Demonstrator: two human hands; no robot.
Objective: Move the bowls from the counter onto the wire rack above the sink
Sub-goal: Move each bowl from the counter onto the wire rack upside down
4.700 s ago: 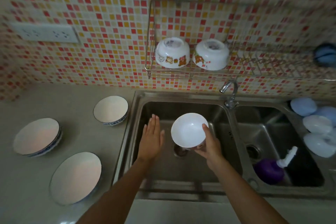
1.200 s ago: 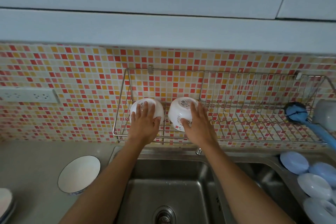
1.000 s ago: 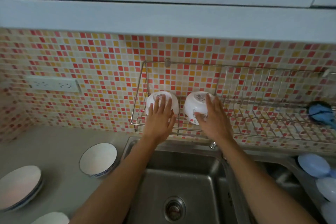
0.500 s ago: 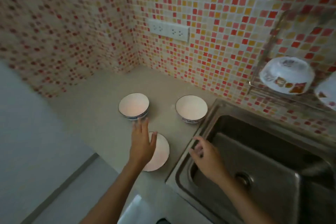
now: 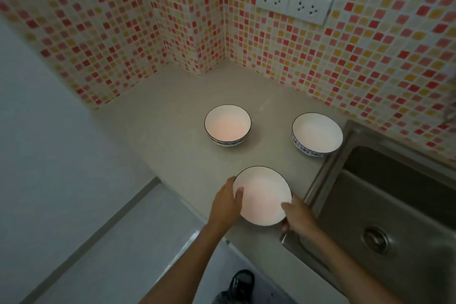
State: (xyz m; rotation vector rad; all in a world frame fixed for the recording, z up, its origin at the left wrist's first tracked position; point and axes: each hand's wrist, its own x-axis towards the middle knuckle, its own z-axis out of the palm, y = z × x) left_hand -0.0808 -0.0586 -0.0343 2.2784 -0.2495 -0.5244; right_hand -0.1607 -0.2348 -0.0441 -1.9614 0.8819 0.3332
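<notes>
Three white bowls with dark rims stand upright on the beige counter [image 5: 172,155]. The nearest bowl [image 5: 262,196] sits close to the counter's front edge, and both my hands hold it. My left hand [image 5: 225,201] grips its left rim with the thumb over the edge. My right hand [image 5: 297,215] grips its right rim from the sink side. The far bowl [image 5: 227,124] stands in the middle of the counter. Another bowl [image 5: 317,134] stands beside the sink's rim. The wire rack is out of view.
A steel sink [image 5: 394,205] with a drain [image 5: 376,239] lies to the right of the counter. Mosaic tile walls meet in a corner behind the bowls, with a double socket [image 5: 293,5] on the right wall. The floor and a dark shoe [image 5: 240,281] show below.
My hands left the two bowls on the rack and came down to the counter. Half a second ago both hovered open; now they grip the nearest bowl's rim. The view turned left and down.
</notes>
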